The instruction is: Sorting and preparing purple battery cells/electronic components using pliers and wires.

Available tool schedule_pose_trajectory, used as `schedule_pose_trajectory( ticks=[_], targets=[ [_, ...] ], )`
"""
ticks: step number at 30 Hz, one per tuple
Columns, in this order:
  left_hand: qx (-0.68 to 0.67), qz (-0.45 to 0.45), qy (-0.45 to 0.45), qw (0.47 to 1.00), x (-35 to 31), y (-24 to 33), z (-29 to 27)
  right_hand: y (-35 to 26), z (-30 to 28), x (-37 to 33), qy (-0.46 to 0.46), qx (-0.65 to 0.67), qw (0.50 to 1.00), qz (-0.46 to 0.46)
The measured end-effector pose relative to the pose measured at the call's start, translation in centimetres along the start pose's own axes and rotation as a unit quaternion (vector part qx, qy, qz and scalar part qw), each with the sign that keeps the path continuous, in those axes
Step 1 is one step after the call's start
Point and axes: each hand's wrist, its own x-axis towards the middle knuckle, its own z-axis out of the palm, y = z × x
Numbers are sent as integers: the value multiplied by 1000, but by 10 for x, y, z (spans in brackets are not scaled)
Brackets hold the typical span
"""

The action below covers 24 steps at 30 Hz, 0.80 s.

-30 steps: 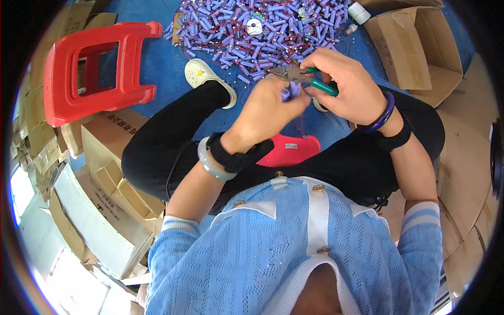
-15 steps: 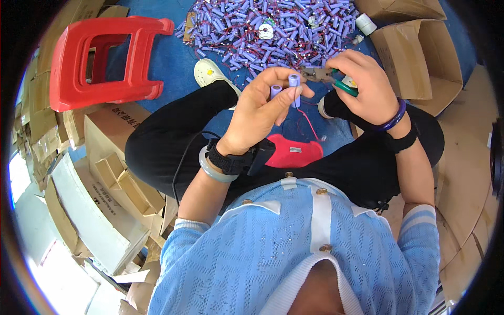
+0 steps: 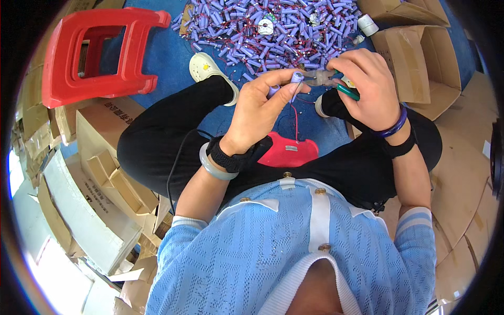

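Pinched between the thumb and fingers of my left hand (image 3: 254, 110) is a purple cylindrical battery cell (image 3: 297, 79), its end facing up. A second purple cell (image 3: 272, 91) shows behind the thumb, partly hidden by it. A thin red wire (image 3: 296, 118) hangs down from the cells. My right hand (image 3: 371, 89) is closed round the green handles of a pair of pliers (image 3: 346, 92). The metal jaws point left and reach the top of the nearer cell; whether they grip anything there is too small to tell.
Ahead on the blue floor lies a wide heap of purple cells with red wires (image 3: 252, 34). A red plastic stool (image 3: 56, 63) lies at the left. An open cardboard box (image 3: 401, 65) stands at the right; more cartons (image 3: 100, 142) crowd the left. I sit on a red seat (image 3: 289, 151).
The plier jaws have moved left onto the end of the nearer cell, which now leans slightly. The red wire hangs straighter. The view has shifted a little.
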Motion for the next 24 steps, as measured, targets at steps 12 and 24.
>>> schedule_pose_trajectory(
  ticks=[12, 24],
  targets=[
    [33, -9, -10, 999, -2, 1, 3, 1, -1, -1, -18, -6, 1000, -7],
    [19, -12, -8, 1000, -4, -4, 2, -1, 4, -3, -21, -8, 1000, -15]
  ],
)
